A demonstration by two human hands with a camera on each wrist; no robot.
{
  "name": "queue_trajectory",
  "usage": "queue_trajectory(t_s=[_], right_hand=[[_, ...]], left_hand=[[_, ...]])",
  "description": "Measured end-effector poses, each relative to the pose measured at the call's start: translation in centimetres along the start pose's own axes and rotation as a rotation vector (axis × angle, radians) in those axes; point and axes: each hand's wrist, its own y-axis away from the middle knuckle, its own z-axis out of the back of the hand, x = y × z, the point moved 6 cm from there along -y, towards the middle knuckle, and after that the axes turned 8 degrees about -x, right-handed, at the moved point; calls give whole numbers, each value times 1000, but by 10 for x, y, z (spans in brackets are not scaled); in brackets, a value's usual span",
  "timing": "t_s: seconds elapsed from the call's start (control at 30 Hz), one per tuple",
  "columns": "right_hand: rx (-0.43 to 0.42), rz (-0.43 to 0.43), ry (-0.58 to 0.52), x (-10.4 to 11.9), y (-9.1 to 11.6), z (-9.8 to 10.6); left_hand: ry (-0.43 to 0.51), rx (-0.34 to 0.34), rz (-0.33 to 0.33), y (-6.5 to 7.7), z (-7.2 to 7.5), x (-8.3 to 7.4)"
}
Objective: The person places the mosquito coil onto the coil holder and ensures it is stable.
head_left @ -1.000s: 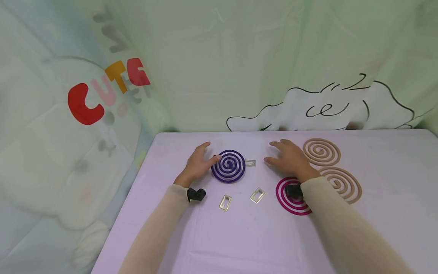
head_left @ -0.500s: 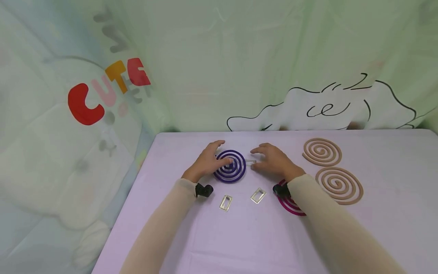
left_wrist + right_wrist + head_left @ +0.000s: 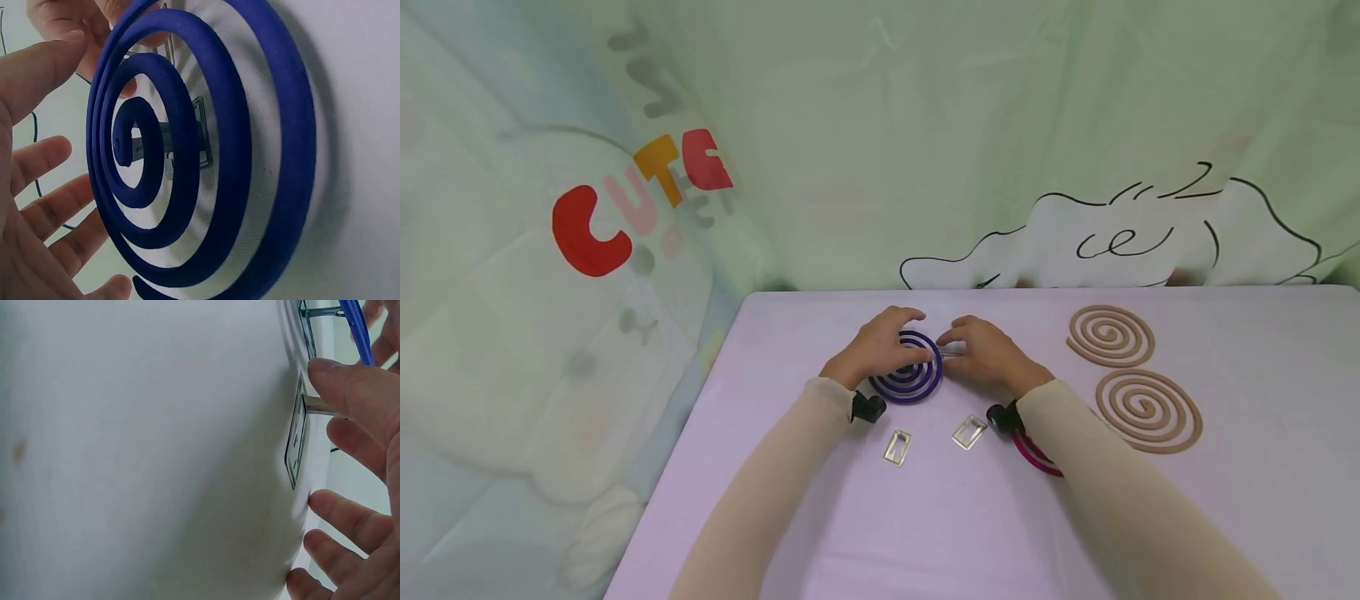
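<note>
A dark blue mosquito coil (image 3: 917, 392) lies raised over a metal coil stand (image 3: 203, 134), whose base shows through the spiral in the left wrist view. My left hand (image 3: 880, 346) arches over the coil's left side, fingers spread; whether any fingertip touches it I cannot tell. Just right of the coil is a second metal stand (image 3: 297, 440) with an upright prong. The thumb and forefinger of my right hand (image 3: 988, 354) stand on either side of that prong, with a gap visible between them from above. The other right fingers are spread near the table.
Two more metal stands, a left one (image 3: 897, 447) and a right one (image 3: 969, 432), lie nearer me. A magenta coil (image 3: 1037, 457) is partly hidden under my right forearm. Two tan coils, a far one (image 3: 1111, 335) and a near one (image 3: 1150, 411), lie at the right.
Both hands have moved toward each other: the left rightward over the blue coil, the right leftward to the stand beside it. The coils and stands stay in place.
</note>
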Motion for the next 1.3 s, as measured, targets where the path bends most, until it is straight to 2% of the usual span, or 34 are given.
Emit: queue_trajectory(t_s=[0.3, 0.6, 1.1, 1.3], right_hand=[[-60, 48, 18, 2, 0, 0], [-54, 3, 15, 0, -1, -1], [-78, 5, 22, -4, 2, 6], [-77, -56, 14, -9, 4, 9]], left_hand=[[-10, 24, -10, -3, -3, -6], [-15, 25, -23, -6, -6, -6], [-18, 19, -32, -7, -8, -4], [-51, -25, -39, -6, -6, -6]])
